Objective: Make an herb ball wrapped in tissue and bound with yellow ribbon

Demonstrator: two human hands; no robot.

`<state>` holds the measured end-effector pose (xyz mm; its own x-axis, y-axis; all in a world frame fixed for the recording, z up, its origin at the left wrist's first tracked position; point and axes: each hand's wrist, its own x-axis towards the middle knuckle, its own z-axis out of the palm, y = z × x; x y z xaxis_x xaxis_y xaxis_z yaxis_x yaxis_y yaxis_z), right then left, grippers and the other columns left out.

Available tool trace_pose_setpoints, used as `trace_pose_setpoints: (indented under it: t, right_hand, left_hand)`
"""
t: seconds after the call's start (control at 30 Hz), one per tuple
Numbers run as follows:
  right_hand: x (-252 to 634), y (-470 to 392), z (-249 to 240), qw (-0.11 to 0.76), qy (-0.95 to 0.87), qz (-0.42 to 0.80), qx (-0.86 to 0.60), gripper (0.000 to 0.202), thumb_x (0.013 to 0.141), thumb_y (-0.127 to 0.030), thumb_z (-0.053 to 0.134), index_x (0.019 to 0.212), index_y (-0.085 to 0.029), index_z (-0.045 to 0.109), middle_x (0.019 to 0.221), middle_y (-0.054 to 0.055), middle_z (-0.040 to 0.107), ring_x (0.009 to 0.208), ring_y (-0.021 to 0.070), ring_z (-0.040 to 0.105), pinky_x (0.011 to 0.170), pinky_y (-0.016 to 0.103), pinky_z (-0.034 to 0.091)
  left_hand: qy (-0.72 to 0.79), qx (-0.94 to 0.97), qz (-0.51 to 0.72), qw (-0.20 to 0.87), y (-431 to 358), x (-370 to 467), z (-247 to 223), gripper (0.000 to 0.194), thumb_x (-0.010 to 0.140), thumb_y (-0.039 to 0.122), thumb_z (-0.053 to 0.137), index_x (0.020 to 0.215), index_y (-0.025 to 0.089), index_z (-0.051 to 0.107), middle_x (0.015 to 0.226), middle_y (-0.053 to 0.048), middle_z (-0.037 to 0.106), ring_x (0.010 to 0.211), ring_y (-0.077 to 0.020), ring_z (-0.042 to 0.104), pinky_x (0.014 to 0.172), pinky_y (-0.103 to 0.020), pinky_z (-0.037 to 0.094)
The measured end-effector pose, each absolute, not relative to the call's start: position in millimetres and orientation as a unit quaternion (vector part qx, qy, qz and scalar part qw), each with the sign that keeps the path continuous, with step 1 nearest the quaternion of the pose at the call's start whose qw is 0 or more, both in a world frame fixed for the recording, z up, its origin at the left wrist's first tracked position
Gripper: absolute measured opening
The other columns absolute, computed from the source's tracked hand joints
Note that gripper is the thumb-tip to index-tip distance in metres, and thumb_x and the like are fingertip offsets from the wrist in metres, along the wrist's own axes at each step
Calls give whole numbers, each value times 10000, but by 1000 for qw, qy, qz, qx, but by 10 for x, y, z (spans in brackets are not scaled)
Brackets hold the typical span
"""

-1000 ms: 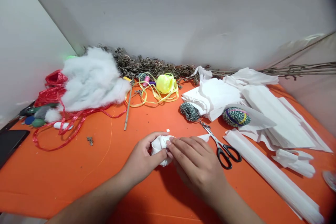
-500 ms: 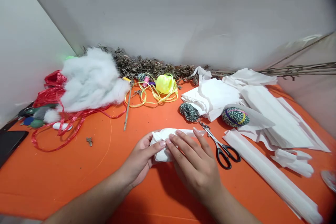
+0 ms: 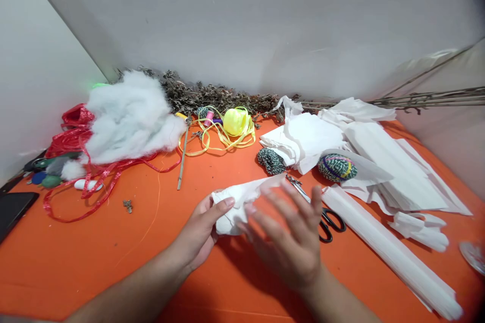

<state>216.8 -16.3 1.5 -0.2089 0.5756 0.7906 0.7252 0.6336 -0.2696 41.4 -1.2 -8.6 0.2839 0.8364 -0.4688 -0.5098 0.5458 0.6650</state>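
While the left hand holds the folded white paper between thumb and fingers, as the head view shows, the right hand has its fingers spread wide beside it; they are blurred, so I cannot tell whether they touch it. The paper is over the near middle part of the orange worktop, and its loose, pointed end reaches toward the scissors, which are partly hidden behind the right hand. For good folding, it seems best that the left thumb presses the layers, so they do not slip open, and the right fingers guide the loose end flat, with gentle tension. Too strong a pull could probably tear this paper.
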Motion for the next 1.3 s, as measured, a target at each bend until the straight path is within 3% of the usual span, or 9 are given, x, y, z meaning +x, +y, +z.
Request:
trace_pose_setpoints:
  t: [0.13, 0.23, 0.33, 0.47, 0.8, 0.9, 1.0, 1.1, 1.3]
  right_hand:
    - [2289, -37, -46, 542, -623, 213, -521, 757, 856, -339, 721, 1502, -310, 327, 1543, 135, 409, 1428, 321, 379, 1134, 633, 317]
    - [2311, 38, -59, 489, -573, 460, -470, 630, 872, -442, 687, 1440, -315, 447, 1481, 133, 502, 1355, 306, 488, 1045, 548, 470]
    - [2275, 61, -27, 456, -533, 569, -430, 492, 844, -469, 714, 1296, -298, 623, 1368, 116, 618, 1259, 298, 581, 1006, 503, 510]
    - [2256, 60, -14, 477, -456, 602, -450, 332, 858, -474, 696, 1078, -236, 768, 1114, 114, 752, 1084, 294, 686, 998, 500, 510]
    - [2316, 71, 36, 505, -445, 530, -517, 306, 782, -490, 755, 879, -203, 799, 860, 95, 783, 830, 263, 739, 790, 413, 603]
    - [2324, 72, 35, 514, -459, 513, -511, 360, 816, -501, 720, 1036, -221, 770, 953, 108, 779, 922, 281, 730, 843, 447, 589]
    - [2264, 33, -35, 500, -470, 579, -440, 679, 795, -637, 676, 1359, -271, 582, 1289, 153, 664, 1149, 308, 653, 943, 494, 539]
    - [2147, -43, -100, 428, -517, 624, -400, 933, 711, -738, 680, 1469, -246, 447, 1453, 181, 518, 1284, 326, 552, 996, 496, 499]
    - [2022, -113, -144, 424, -470, 641, -434, 489, 946, -500, 549, 1374, -264, 578, 1211, 129, 706, 1150, 270, 655, 930, 453, 557]
  left_hand:
    - [445, 195, 419, 767, 1, 391, -82, 395, 825, 364, 746, 1155, 164, 663, 966, -66, 717, 789, -133, 632, 667, -208, 513]
    - [443, 193, 408, 775, -5, 393, -67, 398, 827, 366, 743, 1161, 164, 667, 959, -64, 714, 780, -130, 625, 638, -197, 500]
    - [425, 194, 402, 787, -16, 406, -62, 381, 827, 346, 744, 1150, 156, 678, 956, -72, 717, 757, -128, 621, 623, -199, 496]
    - [386, 228, 382, 808, -28, 420, -76, 356, 816, 309, 755, 1120, 137, 684, 939, -91, 725, 745, -145, 628, 647, -229, 507]
    - [394, 261, 355, 806, -55, 436, -80, 374, 721, 335, 822, 1014, 165, 666, 817, -28, 686, 652, -139, 608, 599, -241, 473]
    - [415, 271, 380, 781, -57, 432, -80, 401, 719, 344, 825, 1041, 170, 660, 866, -27, 682, 706, -138, 607, 629, -235, 478]
    - [432, 298, 406, 748, -58, 428, -74, 417, 736, 342, 819, 1071, 178, 632, 904, -24, 668, 741, -135, 599, 665, -235, 486]
    - [434, 325, 415, 731, -65, 428, -67, 437, 742, 349, 817, 1091, 184, 612, 926, -26, 658, 754, -133, 589, 663, -227, 481]
    - [421, 321, 402, 747, -84, 442, -64, 473, 714, 322, 840, 1102, 188, 606, 905, -17, 656, 742, -116, 574, 674, -213, 467]
